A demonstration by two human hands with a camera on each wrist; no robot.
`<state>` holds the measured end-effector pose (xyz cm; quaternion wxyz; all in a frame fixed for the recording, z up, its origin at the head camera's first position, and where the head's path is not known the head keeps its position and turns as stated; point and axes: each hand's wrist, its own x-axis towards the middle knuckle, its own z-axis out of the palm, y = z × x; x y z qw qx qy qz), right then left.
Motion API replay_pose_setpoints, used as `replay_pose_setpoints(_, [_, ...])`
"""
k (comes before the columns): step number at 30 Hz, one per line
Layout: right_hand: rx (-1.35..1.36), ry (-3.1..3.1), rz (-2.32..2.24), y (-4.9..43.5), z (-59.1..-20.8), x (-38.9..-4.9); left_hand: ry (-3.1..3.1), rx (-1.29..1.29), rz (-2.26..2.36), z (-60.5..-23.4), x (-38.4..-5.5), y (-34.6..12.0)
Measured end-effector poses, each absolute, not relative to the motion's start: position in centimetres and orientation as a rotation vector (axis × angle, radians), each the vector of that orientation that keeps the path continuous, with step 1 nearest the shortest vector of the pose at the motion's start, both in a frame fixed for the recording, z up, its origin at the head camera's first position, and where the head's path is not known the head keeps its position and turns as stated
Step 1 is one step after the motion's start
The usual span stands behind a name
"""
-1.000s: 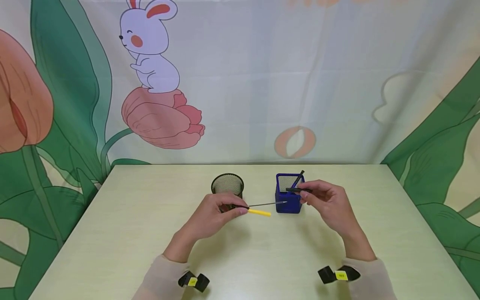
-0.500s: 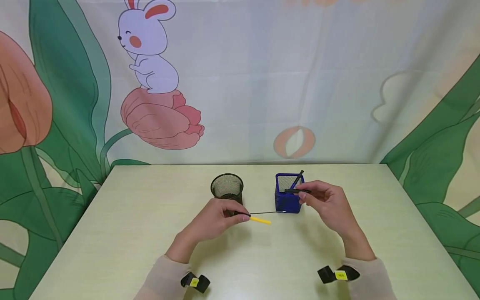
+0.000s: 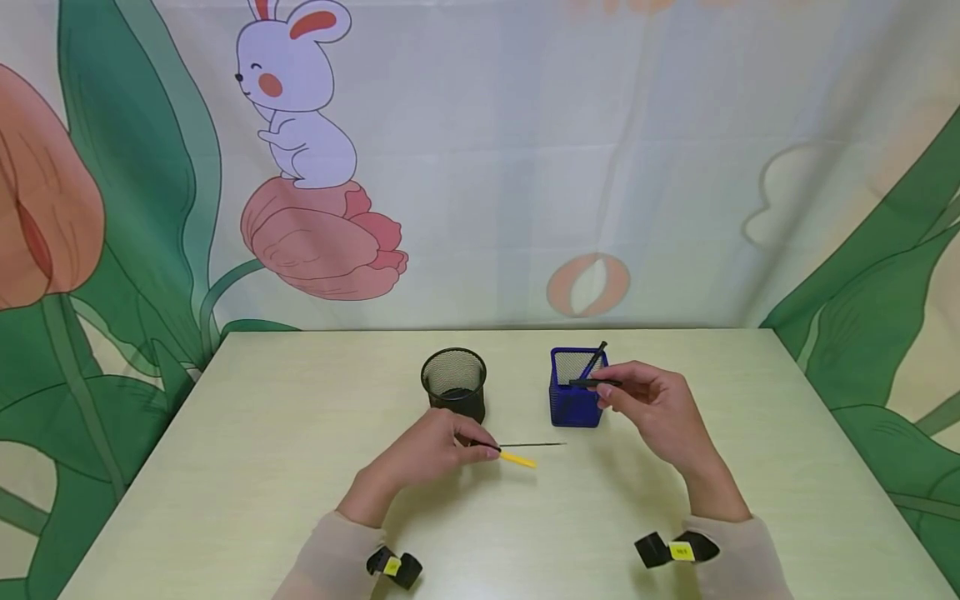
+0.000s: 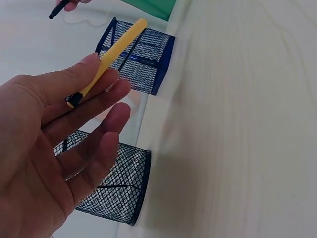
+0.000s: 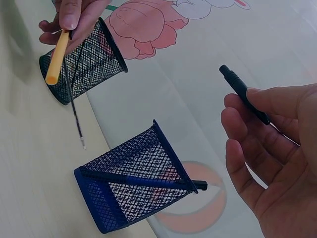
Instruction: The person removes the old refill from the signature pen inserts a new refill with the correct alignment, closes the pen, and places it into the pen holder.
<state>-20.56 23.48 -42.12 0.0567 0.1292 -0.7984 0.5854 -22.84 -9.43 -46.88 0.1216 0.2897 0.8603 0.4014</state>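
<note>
My left hand (image 3: 442,450) pinches a yellow pen barrel (image 4: 119,49) with a black end between thumb and finger. A thin pen refill (image 5: 75,114) with dark ink sticks out to the right from the same hand. My right hand (image 3: 656,408) holds a short black pen piece (image 5: 246,95) with a ridged tip, thumb against fingers. That piece overlaps the blue mesh pen holder (image 3: 576,410) in the head view. A dark pen (image 5: 126,179) leans inside this holder. Behind the left hand stands a round black mesh pen holder (image 3: 472,408).
Both holders stand near the back of the pale wooden table (image 3: 262,433). Behind the table edge hangs a printed curtain (image 3: 480,167) with a rabbit and flowers. A black strap device (image 3: 395,567) sits on each wrist over the sleeve.
My left hand has moved toward the front of the table with the yellow barrel and the refill, baring more of the black holder. The right hand has stayed nearly still.
</note>
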Motion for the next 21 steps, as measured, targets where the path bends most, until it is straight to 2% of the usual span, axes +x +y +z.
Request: replay_pose_setpoints(21, [0.409, -2.408, 1.770, 23.4, -42.2, -20.6, 2.494, 0.853, 1.064, -48.3, -23.2, -9.6])
